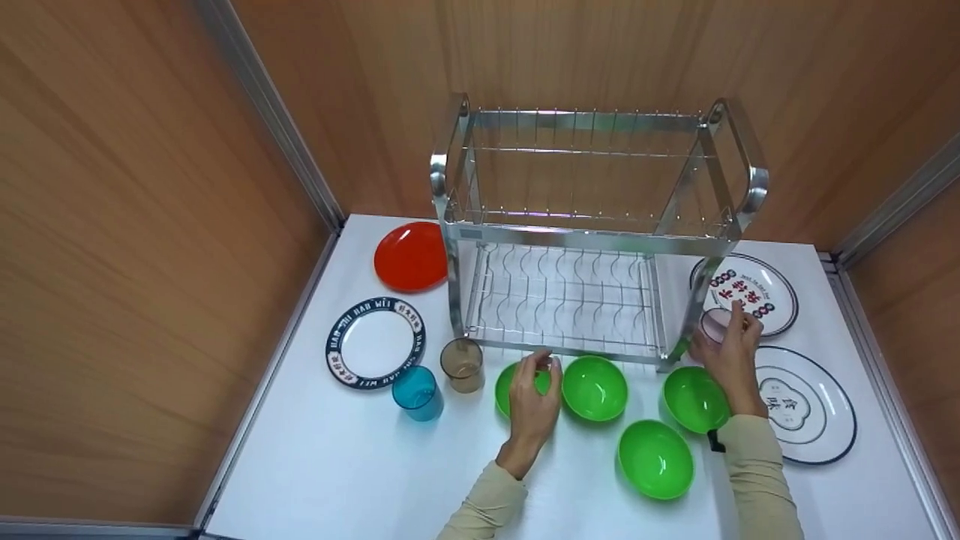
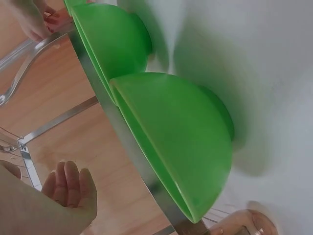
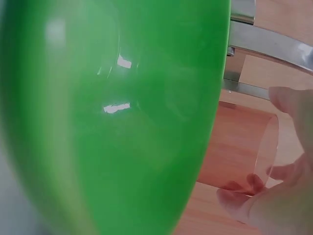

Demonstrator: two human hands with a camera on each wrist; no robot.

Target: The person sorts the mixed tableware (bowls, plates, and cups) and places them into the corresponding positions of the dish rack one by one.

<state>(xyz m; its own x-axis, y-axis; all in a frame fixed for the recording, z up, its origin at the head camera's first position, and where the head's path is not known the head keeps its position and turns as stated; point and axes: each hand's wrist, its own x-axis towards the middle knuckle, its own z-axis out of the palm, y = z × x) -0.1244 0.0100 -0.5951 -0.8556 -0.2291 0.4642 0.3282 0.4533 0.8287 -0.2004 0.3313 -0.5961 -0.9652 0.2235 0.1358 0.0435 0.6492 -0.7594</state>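
Observation:
My left hand (image 1: 534, 401) hovers over the leftmost green bowl (image 1: 504, 391), fingers loosely bent and nothing between them. In the left wrist view that hand (image 2: 58, 198) appears beside the bowl's rim, apart from it. By the rack's right front leg stands a see-through pink cup (image 1: 716, 324). Around its rim end is my right hand (image 1: 731, 360), fingertips at one side of the cup and thumb spread off the other. The right wrist view shows a gap between the thumb (image 3: 283, 100) and the pink cup (image 3: 239, 147); a green bowl (image 3: 122, 122) hides its lower part.
A two-tier metal dish rack (image 1: 585, 241) stands at the back. Left of it lie a red plate (image 1: 411, 256) and a blue-rimmed plate (image 1: 377, 343), with a blue cup (image 1: 418, 394) and brown cup (image 1: 462, 365). More green bowls (image 1: 655, 459) sit in front; printed plates (image 1: 806, 405) lie right.

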